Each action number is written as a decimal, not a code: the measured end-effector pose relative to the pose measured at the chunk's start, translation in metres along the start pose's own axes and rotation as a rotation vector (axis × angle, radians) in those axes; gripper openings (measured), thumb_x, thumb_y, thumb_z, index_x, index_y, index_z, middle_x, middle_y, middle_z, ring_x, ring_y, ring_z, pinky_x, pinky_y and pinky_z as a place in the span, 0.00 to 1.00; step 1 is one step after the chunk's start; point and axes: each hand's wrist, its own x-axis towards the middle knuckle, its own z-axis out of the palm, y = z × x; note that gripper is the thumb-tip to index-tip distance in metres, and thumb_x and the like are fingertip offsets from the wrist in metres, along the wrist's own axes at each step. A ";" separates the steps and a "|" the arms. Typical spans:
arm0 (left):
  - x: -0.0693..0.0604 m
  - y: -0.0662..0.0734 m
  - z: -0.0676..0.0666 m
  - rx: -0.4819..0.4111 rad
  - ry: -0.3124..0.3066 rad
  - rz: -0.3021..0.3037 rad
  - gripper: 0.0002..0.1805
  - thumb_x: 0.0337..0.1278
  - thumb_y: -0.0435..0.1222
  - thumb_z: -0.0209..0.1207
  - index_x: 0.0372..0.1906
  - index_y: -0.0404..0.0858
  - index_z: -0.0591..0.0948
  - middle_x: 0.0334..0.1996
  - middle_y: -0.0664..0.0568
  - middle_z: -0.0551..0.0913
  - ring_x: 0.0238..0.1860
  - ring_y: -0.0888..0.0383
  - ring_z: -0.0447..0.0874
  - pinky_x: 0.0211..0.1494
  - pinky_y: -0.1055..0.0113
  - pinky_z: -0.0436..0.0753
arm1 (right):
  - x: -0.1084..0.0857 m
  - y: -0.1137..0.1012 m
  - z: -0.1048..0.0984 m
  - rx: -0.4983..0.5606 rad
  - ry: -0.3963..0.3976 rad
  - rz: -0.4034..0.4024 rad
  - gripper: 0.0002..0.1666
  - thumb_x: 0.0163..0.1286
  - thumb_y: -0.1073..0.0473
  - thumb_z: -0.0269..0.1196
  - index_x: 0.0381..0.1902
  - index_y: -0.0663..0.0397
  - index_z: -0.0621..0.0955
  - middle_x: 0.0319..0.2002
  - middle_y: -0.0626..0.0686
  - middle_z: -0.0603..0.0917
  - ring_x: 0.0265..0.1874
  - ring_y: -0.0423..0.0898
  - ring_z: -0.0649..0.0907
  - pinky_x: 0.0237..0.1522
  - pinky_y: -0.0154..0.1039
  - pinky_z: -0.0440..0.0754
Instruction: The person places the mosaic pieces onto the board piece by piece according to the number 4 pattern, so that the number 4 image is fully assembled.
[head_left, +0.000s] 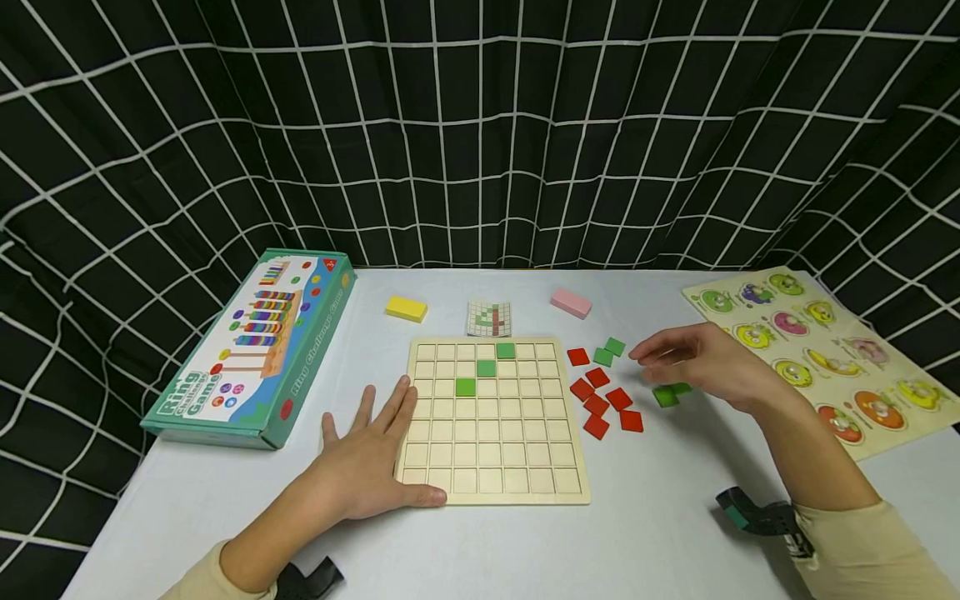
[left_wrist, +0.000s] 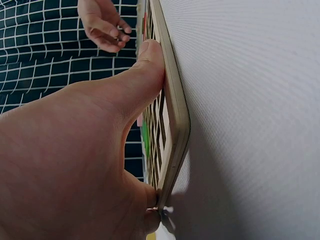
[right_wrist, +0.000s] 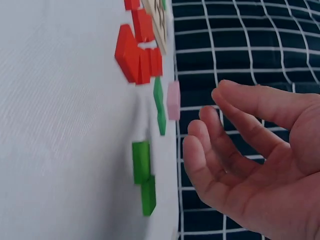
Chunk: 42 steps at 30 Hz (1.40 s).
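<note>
A wooden grid board (head_left: pixel 491 433) lies flat on the table, with three green square tiles (head_left: pixel 466 387) in a diagonal in its upper cells. My left hand (head_left: pixel 363 467) rests at the board's left side, fingers spread, the thumb lying on the near left corner of the rim. Over the table to the right of the board hovers my right hand (head_left: pixel 712 362), its fingers loosely bent and nothing seen between them. Beneath it lie two green tiles (right_wrist: pixel 141 162), partly hidden in the head view. Several red tiles (head_left: pixel 619 399) and two more green tiles (head_left: pixel 603 357) lie between board and hand.
Behind the board is a small pattern card (head_left: pixel 480 312), between a yellow block (head_left: pixel 407 309) and a pink block (head_left: pixel 572 303). A ring game box (head_left: pixel 255 350) stands at the left. A fruit picture board (head_left: pixel 825 358) lies on the right. Black gridded cloth (head_left: pixel 480 150) hangs behind.
</note>
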 end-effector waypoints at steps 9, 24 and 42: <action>0.000 0.000 0.001 -0.003 -0.007 0.005 0.75 0.41 0.78 0.64 0.86 0.41 0.46 0.87 0.53 0.38 0.84 0.32 0.35 0.65 0.12 0.41 | -0.003 0.025 -0.013 0.040 -0.034 0.032 0.23 0.70 0.59 0.70 0.60 0.62 0.84 0.52 0.59 0.88 0.42 0.42 0.86 0.44 0.39 0.85; -0.001 -0.001 0.001 0.009 -0.006 -0.010 0.75 0.40 0.79 0.63 0.86 0.41 0.46 0.87 0.53 0.38 0.84 0.33 0.35 0.65 0.12 0.41 | 0.001 0.046 -0.023 0.033 -0.062 0.053 0.25 0.64 0.68 0.69 0.60 0.67 0.83 0.57 0.62 0.87 0.44 0.45 0.81 0.41 0.36 0.80; -0.002 0.001 -0.001 0.003 -0.007 -0.010 0.75 0.41 0.79 0.63 0.86 0.42 0.46 0.87 0.54 0.37 0.84 0.33 0.35 0.65 0.12 0.41 | 0.006 0.052 -0.017 -0.082 -0.046 0.013 0.23 0.57 0.72 0.72 0.53 0.65 0.87 0.47 0.56 0.88 0.41 0.46 0.78 0.36 0.32 0.80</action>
